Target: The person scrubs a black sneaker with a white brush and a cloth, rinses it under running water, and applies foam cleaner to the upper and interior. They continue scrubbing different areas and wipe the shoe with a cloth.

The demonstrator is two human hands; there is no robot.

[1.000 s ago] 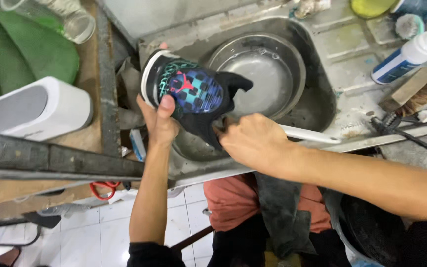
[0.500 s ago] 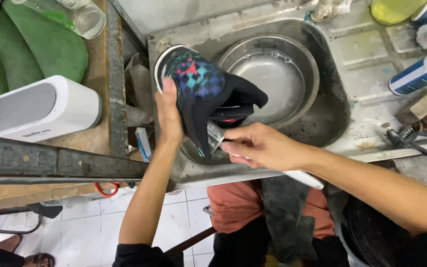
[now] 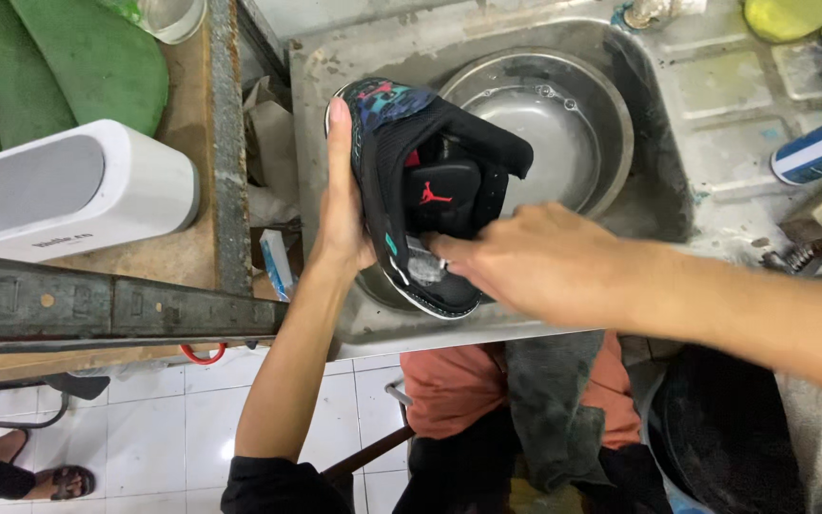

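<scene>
Black sneaker over steel sink, gripped by left hand along its side. Right hand clenched at its heel; contents hidden. Blue-and-white bottle at three o'clock, white box at nine.

Bright even light, slight blur

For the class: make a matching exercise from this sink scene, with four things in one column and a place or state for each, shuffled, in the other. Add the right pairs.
Things:
1. black shoe
2. steel bowl
3. white box
4. green sheet

Places or states:
A. in the sink, holding water
B. top left corner, beyond the white box
C. gripped by the left hand over the sink
D. on the wooden bench left of the sink

Pairs: 1-C, 2-A, 3-D, 4-B
</scene>
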